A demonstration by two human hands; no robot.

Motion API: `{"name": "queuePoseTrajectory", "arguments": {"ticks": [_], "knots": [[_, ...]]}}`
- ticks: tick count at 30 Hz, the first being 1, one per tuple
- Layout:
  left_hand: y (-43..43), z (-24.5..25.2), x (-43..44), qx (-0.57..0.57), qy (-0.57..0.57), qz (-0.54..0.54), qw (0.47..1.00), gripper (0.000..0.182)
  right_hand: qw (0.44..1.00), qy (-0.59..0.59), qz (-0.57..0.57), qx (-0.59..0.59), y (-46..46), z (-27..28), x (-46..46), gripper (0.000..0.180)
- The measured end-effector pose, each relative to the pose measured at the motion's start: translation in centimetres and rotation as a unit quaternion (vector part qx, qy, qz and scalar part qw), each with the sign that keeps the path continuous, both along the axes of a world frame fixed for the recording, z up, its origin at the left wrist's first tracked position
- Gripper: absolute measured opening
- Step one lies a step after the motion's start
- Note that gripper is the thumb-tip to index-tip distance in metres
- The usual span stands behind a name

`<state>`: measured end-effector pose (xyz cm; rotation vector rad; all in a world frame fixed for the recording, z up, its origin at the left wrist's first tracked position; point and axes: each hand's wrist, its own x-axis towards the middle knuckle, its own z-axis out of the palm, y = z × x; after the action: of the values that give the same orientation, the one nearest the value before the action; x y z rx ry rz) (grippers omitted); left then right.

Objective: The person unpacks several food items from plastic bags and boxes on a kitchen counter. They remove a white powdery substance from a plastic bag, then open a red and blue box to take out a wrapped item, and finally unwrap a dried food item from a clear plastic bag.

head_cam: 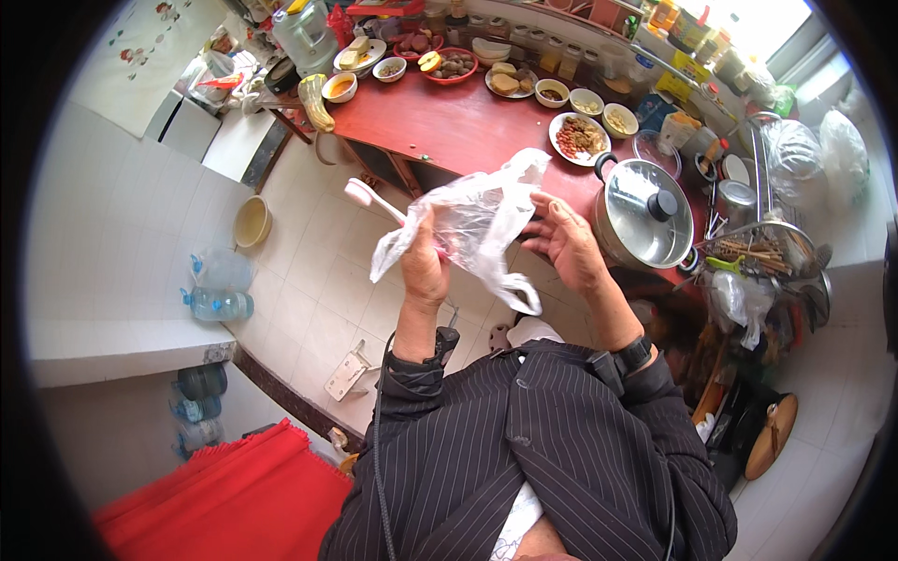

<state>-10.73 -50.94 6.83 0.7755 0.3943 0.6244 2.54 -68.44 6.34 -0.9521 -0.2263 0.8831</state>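
A crumpled translucent white plastic bag [484, 217] hangs in front of me, above the floor and the counter's near edge. My left hand [423, 266] is closed around its left side. The same hand grips a pink-handled utensil [384, 205] with a pale rounded head, which sticks out to the upper left; its lower part is behind the hand and bag. My right hand [567, 242] is at the bag's right edge, fingers apart and slightly blurred. Whether its fingertips touch the plastic is hard to tell. A lidded steel pot [631, 210] stands just right of this hand.
The red counter [421, 130] bears a squash [316, 104], a red basket [452, 66], a plate of peanuts and spices [580, 138] and several small bowls. A dish rack [761, 245] is at the right. On the floor are a small stool [349, 372] and a yellow basin [252, 221].
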Motion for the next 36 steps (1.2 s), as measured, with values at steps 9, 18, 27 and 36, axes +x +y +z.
{"name": "queuePoseTrajectory", "arguments": {"ticks": [9,18,27,36], "knots": [[0.6,2.4,2.6,0.403,0.085,-0.086,0.907,0.027,0.980,-0.122,0.125,-0.096,5.4,-1.4,4.4,0.039],[6.3,3.7,7.7,0.079,0.084,0.136,0.984,0.039,0.994,0.086,-0.010,0.073,8.1,-1.9,12.5,0.018],[8.7,3.4,11.1,0.057,0.132,0.108,0.984,0.025,0.733,-0.652,-0.098,-0.168,12.0,0.1,15.4,0.076],[16.4,3.0,13.0,0.122,0.171,0.085,0.974,0.026,0.978,-0.191,0.060,-0.067,15.2,1.1,18.8,0.015]]}}
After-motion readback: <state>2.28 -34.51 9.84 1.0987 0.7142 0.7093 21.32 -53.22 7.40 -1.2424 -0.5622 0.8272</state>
